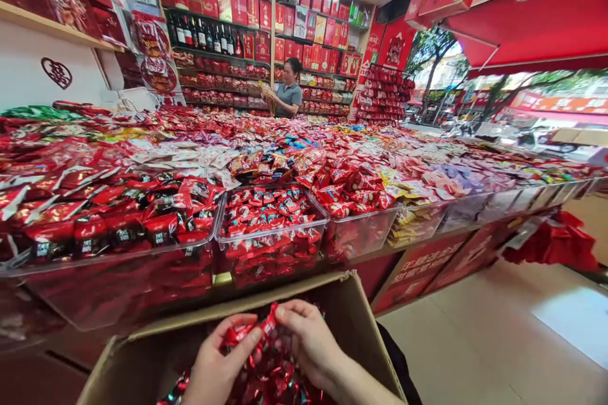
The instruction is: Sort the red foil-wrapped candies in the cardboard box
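Both my hands are over an open cardboard box [368, 323] partly filled with shiny red wrapped candies [273, 380]. My left hand [223, 354] is closed, its thumb and fingers around red candy packets. In a pinch, my right hand [308, 338] grips the upper end of a red wrapped candy [270, 323], which also touches my left thumb. Some of the right fingertips are hidden behind the wrappers. Just beyond the box, a clear plastic bin [270, 231] is heaped with small red packets.
More clear bins run left and right, including one with red and black packets [118, 228] and another with red bags [356, 202]. A person [287, 92] stands behind the display, near tall shelves. Red bags [553, 243] hang at right above the tiled floor [475, 342].
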Tool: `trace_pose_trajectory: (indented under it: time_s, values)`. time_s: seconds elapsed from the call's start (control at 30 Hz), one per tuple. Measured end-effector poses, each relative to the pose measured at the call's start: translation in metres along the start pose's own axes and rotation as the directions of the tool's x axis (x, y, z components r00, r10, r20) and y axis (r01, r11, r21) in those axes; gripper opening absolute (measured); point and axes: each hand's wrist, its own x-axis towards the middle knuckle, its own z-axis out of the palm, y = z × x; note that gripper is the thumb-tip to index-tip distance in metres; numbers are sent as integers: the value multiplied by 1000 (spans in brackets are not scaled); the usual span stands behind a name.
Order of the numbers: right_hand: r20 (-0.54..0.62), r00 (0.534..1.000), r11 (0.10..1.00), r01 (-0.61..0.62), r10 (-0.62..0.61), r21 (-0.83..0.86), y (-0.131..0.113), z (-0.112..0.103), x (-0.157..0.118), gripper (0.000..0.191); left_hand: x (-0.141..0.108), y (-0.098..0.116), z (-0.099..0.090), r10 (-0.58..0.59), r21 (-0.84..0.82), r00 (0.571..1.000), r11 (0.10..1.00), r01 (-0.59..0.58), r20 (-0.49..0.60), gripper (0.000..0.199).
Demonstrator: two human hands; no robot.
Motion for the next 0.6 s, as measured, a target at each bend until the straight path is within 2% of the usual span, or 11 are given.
trace_pose_trajectory:
  time_s: [0.07, 0.17, 0.23, 0.27, 0.3, 0.37, 0.43, 0.47, 0.53, 0.6]
  values:
    - [40, 999, 1000, 30, -30, 3, -9, 7, -7, 23, -6, 12, 1, -32, -76, 999, 997, 33, 16, 36]
    - [53, 997, 998, 56, -58, 27, -11, 9, -13, 19, -11, 21, 1, -46, -146, 998, 989, 38, -51, 36]
    - [51, 988, 988, 145, -143, -43, -9, 7, -18, 15, -12, 23, 0, -63, -161, 993, 986, 47, -99, 36]
    - [71, 970, 962, 239, -231, -133, -9, 6, -20, 12, -12, 24, -1, -69, -159, 992, 986, 52, -104, 35]
    - [123, 934, 901, 356, -335, -247, -10, 5, -23, 10, -12, 24, -3, -70, -157, 993, 986, 56, -91, 34]
    - [314, 814, 678, 580, -488, -451, -13, 2, -28, 10, -13, 26, -4, -77, -169, 997, 983, 72, -24, 33]
    - [488, 707, 469, 706, -512, -531, -15, -1, -32, 15, -14, 28, -4, -116, -184, 993, 976, 119, 25, 33]
    - [535, 683, 420, 729, -497, -541, -15, -3, -33, 16, -14, 28, -4, -136, -185, 990, 973, 139, 28, 34]
    - [547, 688, 422, 725, -477, -544, -11, -5, -34, 16, -15, 27, -2, -162, -180, 987, 971, 158, -7, 34]
    - [461, 754, 551, 657, -469, -515, -4, -7, -34, 15, -14, 23, 0, -150, -171, 987, 976, 138, -58, 36]
